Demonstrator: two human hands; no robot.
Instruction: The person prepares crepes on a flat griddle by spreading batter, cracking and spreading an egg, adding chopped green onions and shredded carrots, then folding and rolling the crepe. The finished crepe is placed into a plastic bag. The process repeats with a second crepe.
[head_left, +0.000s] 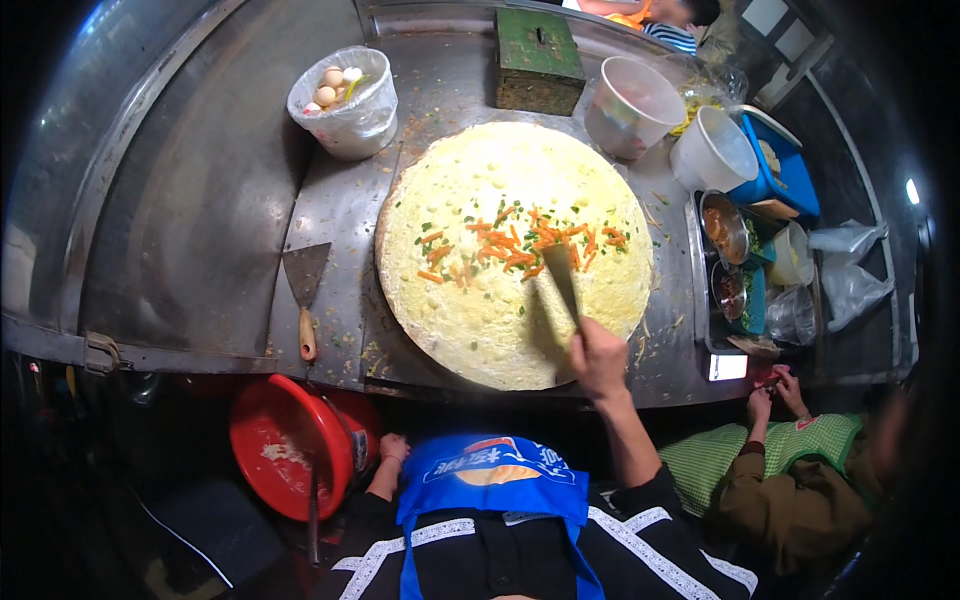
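Note:
My right hand (600, 358) grips a flat metal scraper (561, 281), its blade over the near right part of a large round pancake (480, 330) on the steel griddle. Orange carrot strips (499, 244) and chopped green onion lie across the middle of the pancake, just beyond the blade. My left hand (394, 448) is low beside the blue apron, near the rim of a red bucket (341, 427); its fingers look curled, and whether it holds anything cannot be told. A second scraper with a wooden handle (307, 335) lies on the steel surface left of the pancake.
A lined bucket of eggs (345, 127) stands back left, a green box (538, 67) behind the pancake. Plastic tubs (712, 154), a blue container (795, 176) and bowls of toppings (724, 229) line the right. A co-worker's hands (772, 394) are at the right edge.

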